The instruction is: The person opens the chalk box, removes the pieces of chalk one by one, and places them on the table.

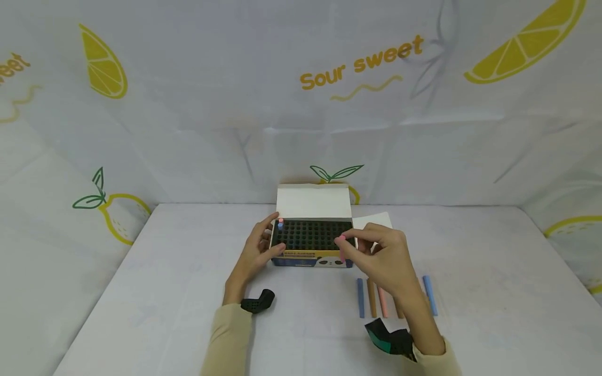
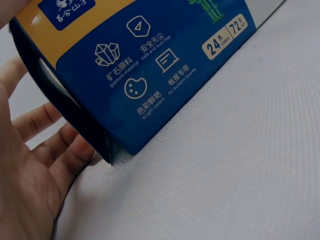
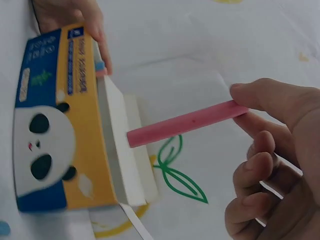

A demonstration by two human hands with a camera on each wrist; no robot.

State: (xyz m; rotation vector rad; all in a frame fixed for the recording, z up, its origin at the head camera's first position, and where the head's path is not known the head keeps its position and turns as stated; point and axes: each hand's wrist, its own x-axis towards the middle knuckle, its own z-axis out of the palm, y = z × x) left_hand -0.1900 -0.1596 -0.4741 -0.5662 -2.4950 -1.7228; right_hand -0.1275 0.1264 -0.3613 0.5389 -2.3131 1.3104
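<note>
The right hand is pinching 1 pink chalk stick by its far end, thumb and forefinger curled round it, and is holding it just at the near right corner of the open chalk box, which is sitting near the middle of the table, toward its back edge. In the right wrist view the stick's long axis is running from the fingertips straight toward the box's open top, its free end lying just beside the white inner wall; whether it is touching the wall I cannot tell. The box is lying directly ahead of that grip, so the right hand is by far the nearer one to the black grid of holes. The left hand is steadying the box at its left end, fingers wrapped round the corner, thumb near the front face; the left wrist view is showing the fingers pressing against the dark side panel. 2 sticks, pink and blue, are already standing in the grid's far left corner. 5 more chalk sticks are lying side by side on the table, toward the front edge, under the right forearm.
</note>
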